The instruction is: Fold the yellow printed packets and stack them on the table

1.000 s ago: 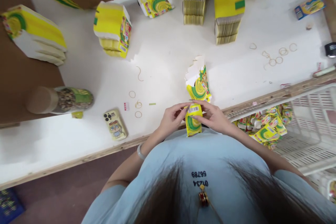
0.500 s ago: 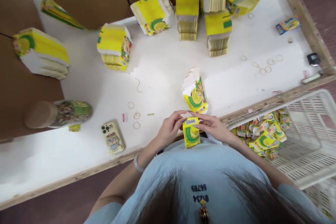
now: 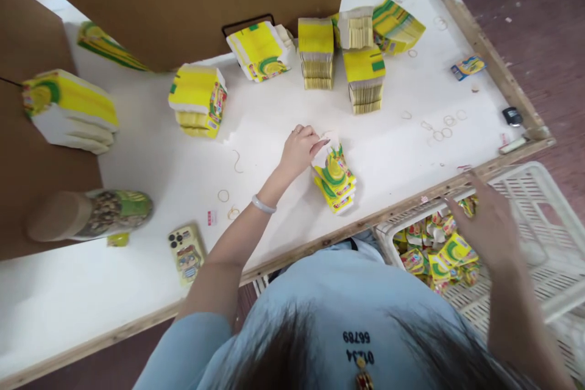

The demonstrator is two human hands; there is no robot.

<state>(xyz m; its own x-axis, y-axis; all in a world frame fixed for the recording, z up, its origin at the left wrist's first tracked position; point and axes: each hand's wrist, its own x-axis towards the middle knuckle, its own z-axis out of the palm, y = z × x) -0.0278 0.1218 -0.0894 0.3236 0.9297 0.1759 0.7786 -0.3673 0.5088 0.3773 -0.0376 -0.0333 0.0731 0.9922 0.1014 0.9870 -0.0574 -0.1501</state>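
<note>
My left hand (image 3: 301, 149) pinches the white end flaps at the top of a small fanned pile of flat yellow-and-green cartons (image 3: 336, 173) on the white table. Whether it grips one carton or more is hard to see. Over the white plastic basket (image 3: 530, 237) hangs my right hand (image 3: 489, 225), slightly blurred, its fingers apart and nothing in them. Beneath it, small yellow cartons (image 3: 457, 250) lie in a jumble among colourful little packets.
Several stacks of flat cartons (image 3: 315, 36) stand along the brown cardboard wall (image 3: 205, 0). To the left are a jar (image 3: 119, 206) and a phone (image 3: 185, 253). Loose rubber bands (image 3: 442, 134) and a small blue box (image 3: 468, 67) lie at right, near the wooden table edge (image 3: 493, 42).
My hands have parted. The carton they held before my body is out of them. My left hand has moved forward onto the pile, my right hand out over the basket.
</note>
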